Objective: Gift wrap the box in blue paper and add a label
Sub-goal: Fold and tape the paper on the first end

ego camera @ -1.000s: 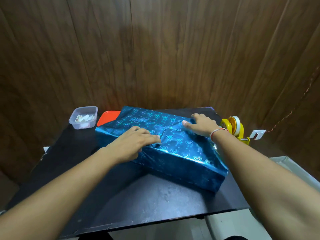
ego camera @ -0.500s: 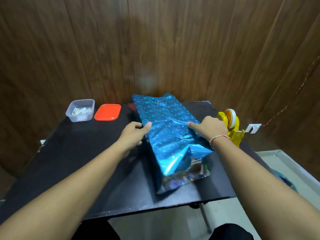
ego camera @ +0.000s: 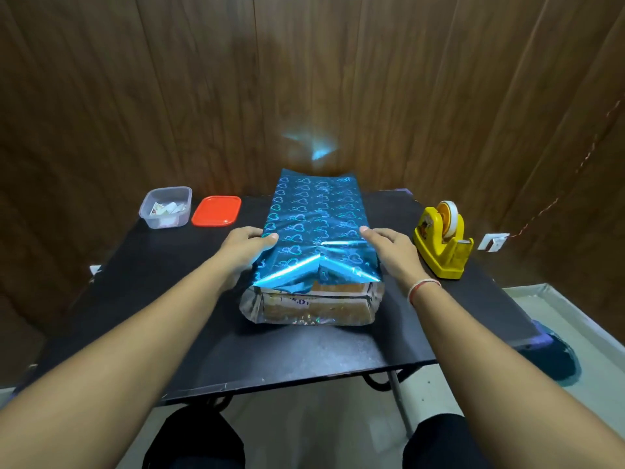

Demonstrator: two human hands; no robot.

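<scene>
Lying lengthwise away from the person now, the box (ego camera: pixel 314 299) has been turned from its angled position half a second ago; its open near end faces the camera, brown cardboard showing inside the paper tube, mid-table (ego camera: pixel 270 360). Left to right: clear container (ego camera: pixel 165 207) holding paper slips, print unreadable; orange lid (ego camera: pixel 216 210) just beside it; left hand (ego camera: pixel 245 247), fingers curled against the left side of the blue paper (ego camera: pixel 316 214), thumb on top, pressing more than gripping; wrap patterned with hearts, silver lining at the mouth. Handwriting on the cardboard, only partly legible, possibly "N.D". Right hand (ego camera: pixel 392 250) mirrors, fingers flat on the right side, thumb on top. Yellow tape dispenser (ego camera: pixel 439 248) stands near, apart from the box
</scene>
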